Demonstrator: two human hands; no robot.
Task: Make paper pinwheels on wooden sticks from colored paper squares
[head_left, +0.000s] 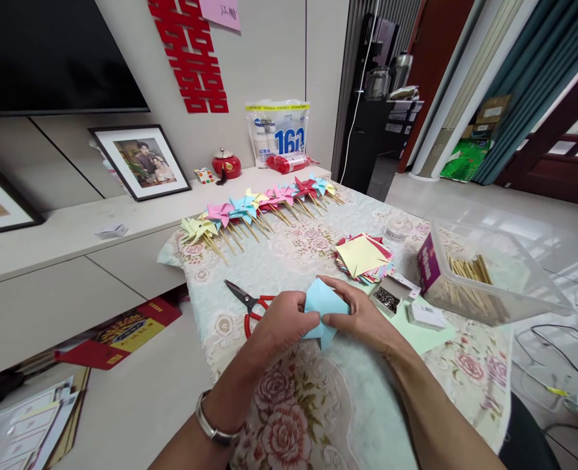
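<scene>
Paper (321,301), light and easily creased, was pinched at its folded edges by left hand (282,323) and right hand (365,318).

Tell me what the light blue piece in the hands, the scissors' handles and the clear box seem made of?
The light blue piece looks like thin matte paper: sharp creases, folded points. The scissors have dark metal-looking blades and glossy red handles, probably plastic. The clear box seems transparent plastic; the sticks show through its wall.

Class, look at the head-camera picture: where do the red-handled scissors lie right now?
The red-handled scissors lie flat on the floral tablecloth, just beyond the left hand, on the near left side of the table, blades pointing away to the left.
</scene>
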